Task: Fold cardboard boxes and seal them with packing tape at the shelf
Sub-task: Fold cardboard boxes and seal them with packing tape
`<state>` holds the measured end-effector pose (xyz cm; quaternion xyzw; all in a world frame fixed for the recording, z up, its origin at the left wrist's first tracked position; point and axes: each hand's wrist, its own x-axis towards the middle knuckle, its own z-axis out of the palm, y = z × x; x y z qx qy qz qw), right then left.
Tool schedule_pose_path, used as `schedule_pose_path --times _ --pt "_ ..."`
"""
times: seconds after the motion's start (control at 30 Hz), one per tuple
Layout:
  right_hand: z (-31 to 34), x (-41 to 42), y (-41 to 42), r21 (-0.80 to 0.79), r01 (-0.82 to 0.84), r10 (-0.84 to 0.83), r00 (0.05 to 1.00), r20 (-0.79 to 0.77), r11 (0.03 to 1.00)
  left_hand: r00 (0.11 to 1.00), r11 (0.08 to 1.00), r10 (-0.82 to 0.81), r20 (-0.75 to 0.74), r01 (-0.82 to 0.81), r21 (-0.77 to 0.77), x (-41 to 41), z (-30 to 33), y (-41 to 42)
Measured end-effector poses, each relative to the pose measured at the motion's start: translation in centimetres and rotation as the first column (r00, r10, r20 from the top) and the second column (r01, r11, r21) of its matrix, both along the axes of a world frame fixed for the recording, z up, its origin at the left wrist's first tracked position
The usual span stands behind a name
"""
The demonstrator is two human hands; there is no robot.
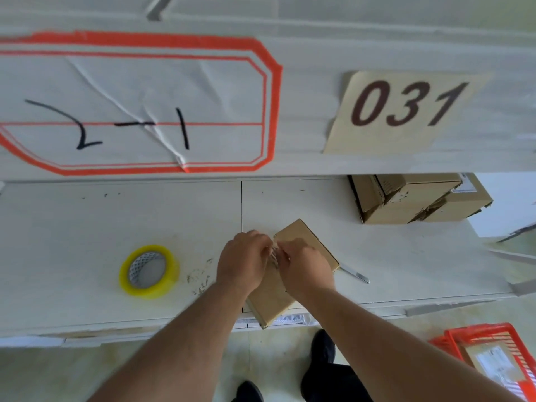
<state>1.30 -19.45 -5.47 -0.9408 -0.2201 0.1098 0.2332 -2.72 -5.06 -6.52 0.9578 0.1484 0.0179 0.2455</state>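
Head view: both hands meet over the cardboard box [304, 236], which lies at the shelf's [87, 227] front edge, its near corner overhanging. Left hand [243, 261] and right hand [307, 266] have fingers curled together, pinching a crinkled strip of clear tape [274, 250] on the box top. Yellow tape roll [149, 271] sits well left; a blade [355, 274] lies just right.

hands [275, 262] blurred and covering the box [272, 297] middle, red basket [493, 352] cut off at right edge
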Motion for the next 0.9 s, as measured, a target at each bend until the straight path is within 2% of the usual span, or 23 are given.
schedule_pose_path --times 0.03,0.1,0.17,0.23,0.3,0.37,0.4,0.47,0.53,0.57,0.73,0.9 --pt "0.2 -0.1 -0.1 -0.047 -0.024 0.028 0.997 0.075 0.999 1.0 1.0 0.004 -0.014 -0.003 0.029 -0.2 0.0 0.1" --pt "0.3 -0.1 -0.5 -0.082 -0.025 0.036 0.991 0.129 0.996 1.0 0.997 0.013 -0.027 -0.01 0.081 -0.5 0.0 0.2" --pt "0.0 -0.4 -0.7 -0.116 -0.074 0.085 0.992 0.096 0.99 0.999 0.998 0.04 -0.002 -0.039 0.055 -0.6 0.0 -0.1" --pt "-0.2 -0.9 -0.8 -0.122 -0.121 0.126 0.991 0.035 0.985 0.998 0.998 0.057 -0.012 -0.057 -0.038 -0.5 -0.1 -0.5" --pt "-0.1 -0.9 -1.1 -0.099 -0.132 0.136 0.99 0.029 0.986 0.99 0.984 0.043 -0.132 -0.065 -0.166 -0.5 -0.4 -0.4" --pt "-0.1 -1.0 -1.5 -0.063 -0.15 0.153 0.988 0.033 0.987 0.974 0.989 -0.005 -0.226 -0.029 -0.147 -0.6 -0.6 0.0" --pt "-0.1 -1.0 -1.8 -0.003 -0.114 0.114 0.993 -0.003 0.993 0.969 0.995 -0.02 -0.247 -0.005 -0.102 -0.6 -0.6 0.0" --pt "-0.1 -0.7 -2.1 0.156 0.084 -0.058 0.985 -0.166 0.984 0.967 0.999 -0.007 -0.254 -0.007 -0.053 -0.6 -0.7 -0.6" --pt "-0.2 -0.2 -2.2 0.248 0.287 -0.2 0.925 -0.323 0.925 0.968 0.995 0.045 -0.249 -0.065 -0.073 -0.7 -0.6 -1.5" --pt "-0.3 -0.2 -2.2 0.264 0.337 -0.233 0.905 -0.357 0.904 0.967 0.991 0.067 -0.245 -0.092 -0.094 -0.8 -0.6 -1.9" --pt "0.0 -0.3 -2.4 0.329 0.48 -0.305 0.833 -0.461 0.813 0.971 0.993 0.032 -0.239 -0.057 -0.099 -1.2 -0.8 -2.0" --pt "0.4 0.7 -2.4 0.346 0.555 -0.336 0.783 -0.523 0.756 0.967 0.99 0.081 -0.241 -0.105 -0.089 -1.7 -0.8 -2.4"
